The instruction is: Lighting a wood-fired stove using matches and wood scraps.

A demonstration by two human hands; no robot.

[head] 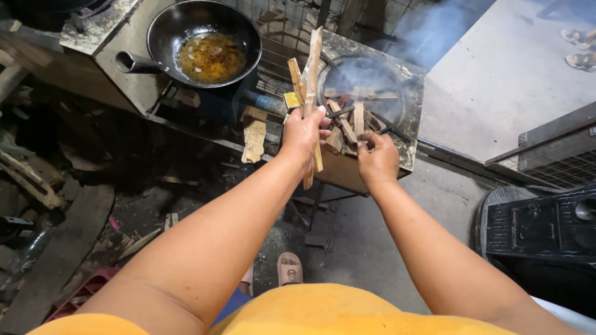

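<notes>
From the head camera, looking down, the left hand (pixel 304 133) sits near the middle of the view. Its fingers are closed tight around a bunch of wood sticks (pixel 308 74). The sticks stand almost straight up and point to 12 o'clock, and their low ends poke out under the hand.

The right hand (pixel 377 160) is just beside it, at 3 o'clock from the left hand. Its fingers pinch the end of one stick lying in the stove (pixel 410 118). The stove is a square metal box with a round hole on top. More sticks lie in the hole, something glows red among them, and smoke (pixel 428 28) goes up toward 1 o'clock.

At 10 o'clock from the hands, a black pan (pixel 166 25) with yellow oil in it sits on another stove. Down at 6 o'clock, a foot in a pink sandal (pixel 289 268) stands on the grey floor (pixel 372 248). At 4 o'clock there is a black box (pixel 540 226).
</notes>
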